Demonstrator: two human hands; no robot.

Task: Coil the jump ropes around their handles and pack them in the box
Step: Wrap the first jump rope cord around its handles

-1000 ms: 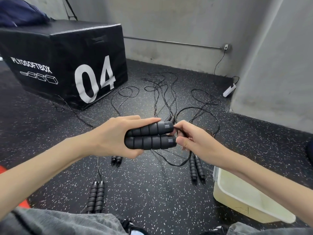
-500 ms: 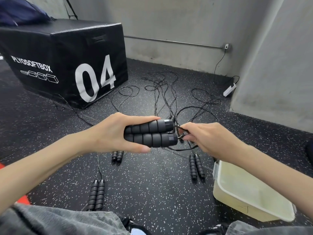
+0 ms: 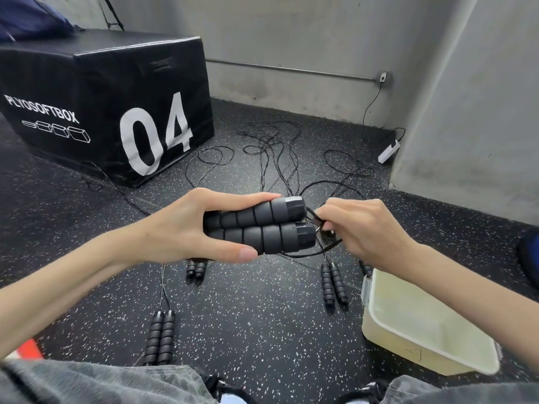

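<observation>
Above the speckled floor (image 3: 262, 330), left of the cream box (image 3: 431, 339), the person holds one rope's two handles (image 3: 256, 228) side by side. Left hand (image 3: 186, 228): grip clenched round both foam handles, thumb underneath, fingers over the top. Right hand (image 3: 364, 228): fingers pinching the thin black cord (image 3: 315, 252) just where it leaves the handle caps; a slack loop hangs below.

Judgement: handles look light, ribbed foam, grippy, firm enough to wind against. Cord is thin and looks springy, so it will likely uncoil unless kept under tension; take it close to the caps.

Other ropes lie left of the box: one handle pair (image 3: 334, 284) just beside it, another pair (image 3: 160, 336) further left near the knees, cords (image 3: 277, 153) tangled beyond. Box holds nothing visible. No coils on the held handles yet.
</observation>
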